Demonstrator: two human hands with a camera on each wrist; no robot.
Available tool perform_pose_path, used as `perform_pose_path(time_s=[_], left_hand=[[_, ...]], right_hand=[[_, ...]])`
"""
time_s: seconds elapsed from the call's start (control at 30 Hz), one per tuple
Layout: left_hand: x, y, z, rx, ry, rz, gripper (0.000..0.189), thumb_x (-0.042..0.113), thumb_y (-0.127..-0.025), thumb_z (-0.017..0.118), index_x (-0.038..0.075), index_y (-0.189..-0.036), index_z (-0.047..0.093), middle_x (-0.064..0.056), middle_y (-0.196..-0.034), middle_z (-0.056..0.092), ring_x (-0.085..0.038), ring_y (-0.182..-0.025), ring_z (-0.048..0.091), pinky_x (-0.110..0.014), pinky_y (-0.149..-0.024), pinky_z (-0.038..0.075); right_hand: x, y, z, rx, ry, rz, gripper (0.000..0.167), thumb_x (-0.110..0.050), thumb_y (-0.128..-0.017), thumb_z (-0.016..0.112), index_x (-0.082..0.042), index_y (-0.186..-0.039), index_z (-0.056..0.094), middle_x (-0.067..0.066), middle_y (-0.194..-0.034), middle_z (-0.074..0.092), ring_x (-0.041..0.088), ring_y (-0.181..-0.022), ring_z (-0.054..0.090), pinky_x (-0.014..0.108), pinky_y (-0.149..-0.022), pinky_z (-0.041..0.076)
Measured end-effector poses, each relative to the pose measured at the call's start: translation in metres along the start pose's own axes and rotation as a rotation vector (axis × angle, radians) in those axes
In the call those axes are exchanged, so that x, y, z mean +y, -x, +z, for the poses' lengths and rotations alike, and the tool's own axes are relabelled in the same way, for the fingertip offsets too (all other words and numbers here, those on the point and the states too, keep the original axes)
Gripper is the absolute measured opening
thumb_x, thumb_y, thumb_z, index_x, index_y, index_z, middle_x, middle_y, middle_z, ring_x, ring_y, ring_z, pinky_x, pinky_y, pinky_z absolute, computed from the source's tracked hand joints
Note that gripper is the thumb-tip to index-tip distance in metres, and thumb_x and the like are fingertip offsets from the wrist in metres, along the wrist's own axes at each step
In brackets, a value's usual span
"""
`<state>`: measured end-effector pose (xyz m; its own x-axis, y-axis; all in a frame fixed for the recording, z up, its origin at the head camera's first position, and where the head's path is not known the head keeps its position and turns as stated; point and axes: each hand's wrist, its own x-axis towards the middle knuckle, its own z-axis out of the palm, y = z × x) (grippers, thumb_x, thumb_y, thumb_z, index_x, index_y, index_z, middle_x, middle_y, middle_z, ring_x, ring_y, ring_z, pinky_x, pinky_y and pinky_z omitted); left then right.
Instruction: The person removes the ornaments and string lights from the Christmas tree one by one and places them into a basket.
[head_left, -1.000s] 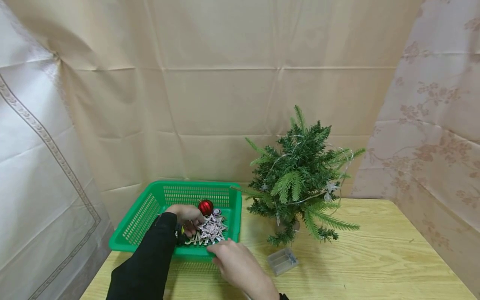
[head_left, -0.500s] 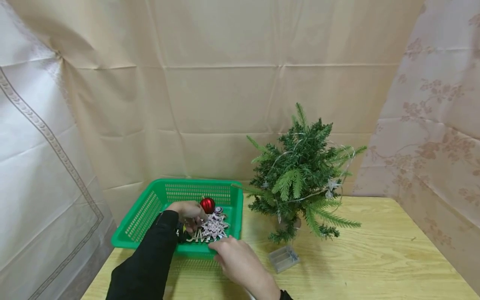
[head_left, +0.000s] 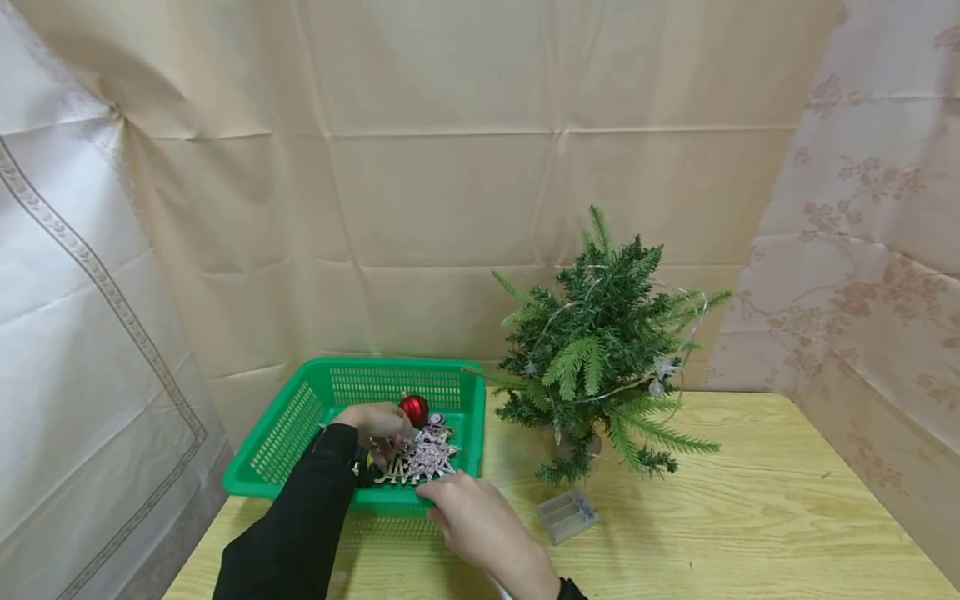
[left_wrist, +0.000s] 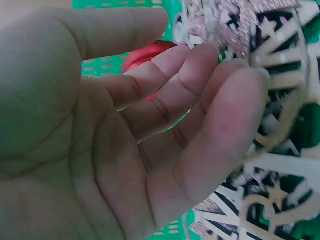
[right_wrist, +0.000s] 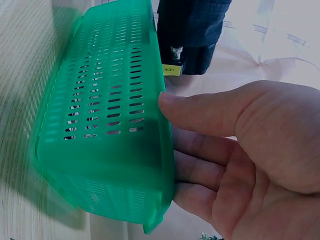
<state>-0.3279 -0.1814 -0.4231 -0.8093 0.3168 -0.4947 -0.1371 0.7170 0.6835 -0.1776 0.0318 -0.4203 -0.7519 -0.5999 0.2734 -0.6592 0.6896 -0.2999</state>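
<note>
– While you look down through the head view, which hand is nearer the glittery ornaments point(head_left: 429, 457)?

– Your left hand point(head_left: 378, 423), plainly. It reaches down inside the green basket point(head_left: 390, 363), and the pile lies just to the right of its fingers. The red ball point(head_left: 414, 409) sits farther from you, behind the glitter; the cut-out letters point(head_left: 397, 475) lie on your side, toward the near wall. Your right hand point(head_left: 480, 521) is at the near rim, outside the pile.

– And in the left wrist view, have you got hold of anything?

– Nothing that shows. Your fingers are loosely bent, and your thumb stands well away from them. The glitter and letters lie straight beyond your fingertips; whether the tips touch them, you cannot tell. That short line from tips to pile is, I judge, what matters most. The pile overlaps too much to give you one long axis.

– What does the right wrist view tell you?

– There you grip the basket: thumb against the rim, fingers tucked behind it. The basket's long side runs away from that grip, toward your dark sleeve point(right_wrist: 192, 30), and light bits show through its slots.
</note>
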Motion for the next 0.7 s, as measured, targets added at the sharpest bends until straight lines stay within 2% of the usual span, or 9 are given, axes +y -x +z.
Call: perform_pose_path(time_s=[0.13,0.23,0.33,0.43,0.57,0.7], left_hand=[[0.006,0.001,0.002,0.009,-0.030,0.056,0.029,0.020,-0.105,0.056,0.001,-0.124,0.065,-0.008,-0.080,0.056,-0.027,-0.070,0.062,-0.039,-0.066,0.058],[0.013,0.002,0.004,0.015,-0.027,0.113,0.032,0.023,-0.104,0.057,-0.001,-0.125,0.063,-0.013,-0.089,0.060,-0.036,-0.083,0.067,-0.046,-0.074,0.058],[0.019,0.003,0.007,0.022,-0.031,0.175,0.032,0.023,-0.104,0.059,-0.002,-0.123,0.063,-0.017,-0.102,0.063,-0.040,-0.092,0.066,-0.051,-0.082,0.057],[0.025,0.008,0.009,0.026,-0.016,0.226,0.031,0.022,-0.104,0.059,-0.003,-0.123,0.062,-0.018,-0.110,0.065,-0.038,-0.092,0.064,-0.053,-0.086,0.055],[0.030,0.017,0.012,0.032,-0.010,0.290,0.031,0.021,-0.105,0.058,-0.002,-0.125,0.061,-0.011,-0.106,0.064,-0.031,-0.089,0.060,-0.050,-0.082,0.054],[0.036,0.025,0.014,0.039,-0.001,0.352,0.031,0.026,-0.105,0.058,0.003,-0.126,0.061,-0.007,-0.103,0.062,-0.024,-0.088,0.058,-0.041,-0.076,0.051]], right_hand=[[0.000,0.001,0.000,0.001,0.005,-0.004,0.030,-0.010,-0.087,0.079,-0.016,-0.115,0.075,-0.006,-0.098,0.074,0.006,-0.089,0.068,0.037,-0.097,0.053],[0.000,0.001,-0.001,0.009,0.005,-0.008,0.027,-0.011,-0.087,0.078,-0.018,-0.113,0.076,-0.008,-0.095,0.073,0.005,-0.085,0.067,0.031,-0.087,0.056],[0.000,0.002,-0.002,0.007,-0.006,-0.003,0.025,-0.013,-0.087,0.078,-0.018,-0.112,0.076,-0.008,-0.095,0.073,0.004,-0.084,0.066,0.025,-0.077,0.055],[0.000,0.003,-0.005,-0.008,-0.024,0.006,0.022,-0.015,-0.089,0.077,-0.018,-0.111,0.076,-0.008,-0.096,0.073,0.004,-0.085,0.066,0.023,-0.076,0.055],[-0.001,0.008,-0.020,-0.052,-0.092,0.021,0.023,-0.017,-0.093,0.074,-0.016,-0.116,0.075,-0.009,-0.102,0.073,0.004,-0.090,0.067,0.023,-0.081,0.055],[-0.001,0.016,-0.042,-0.051,-0.141,0.034,0.028,-0.018,-0.096,0.071,-0.013,-0.124,0.073,-0.005,-0.113,0.073,0.008,-0.100,0.068,0.027,-0.087,0.055]])
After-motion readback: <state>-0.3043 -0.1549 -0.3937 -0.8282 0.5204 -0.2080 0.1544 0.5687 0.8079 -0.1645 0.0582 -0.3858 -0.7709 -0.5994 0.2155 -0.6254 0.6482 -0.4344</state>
